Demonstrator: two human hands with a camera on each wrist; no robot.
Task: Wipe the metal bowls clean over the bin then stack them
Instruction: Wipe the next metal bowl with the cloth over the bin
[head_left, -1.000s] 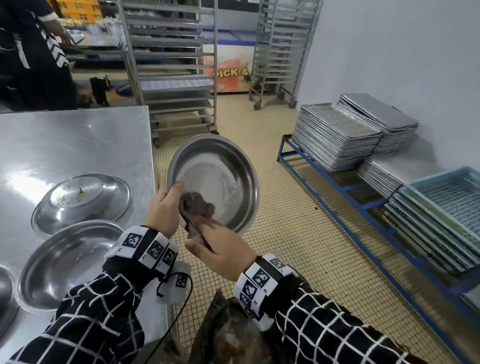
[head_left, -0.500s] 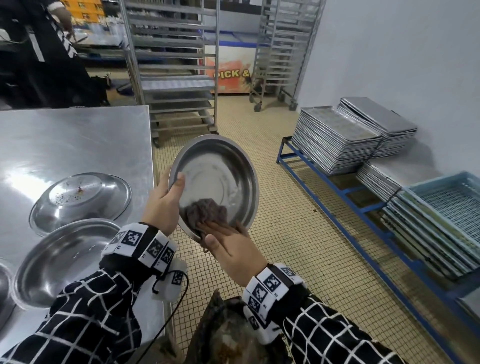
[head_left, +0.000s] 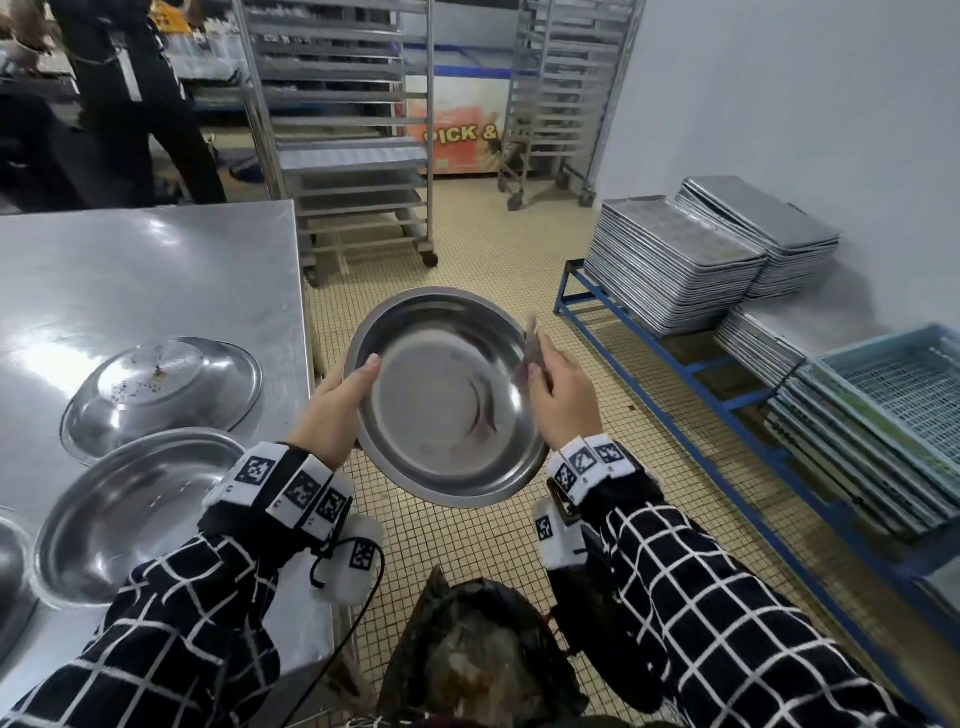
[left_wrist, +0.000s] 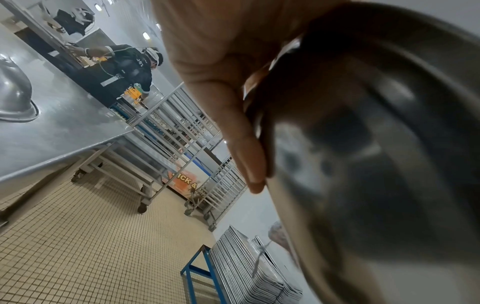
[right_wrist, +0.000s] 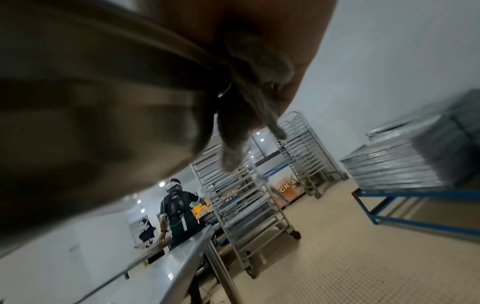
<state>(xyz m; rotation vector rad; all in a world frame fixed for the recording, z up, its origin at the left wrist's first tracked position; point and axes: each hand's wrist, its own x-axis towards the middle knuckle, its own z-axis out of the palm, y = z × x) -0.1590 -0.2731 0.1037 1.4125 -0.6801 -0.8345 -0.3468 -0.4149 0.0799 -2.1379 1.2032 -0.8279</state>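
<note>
1. A metal bowl (head_left: 447, 400) was held tilted above the bin (head_left: 483, 670) – the left hand (head_left: 332, 410) gripping its left rim, thumb inside.
2. The right hand (head_left: 558, 395) pinched a cloth (head_left: 531, 345) at the right rim.
3. Light, stiff and probably slick – best held by the rim.
4. Two more bowls (head_left: 140, 509) waited on the worktop (head_left: 156, 270).
</note>
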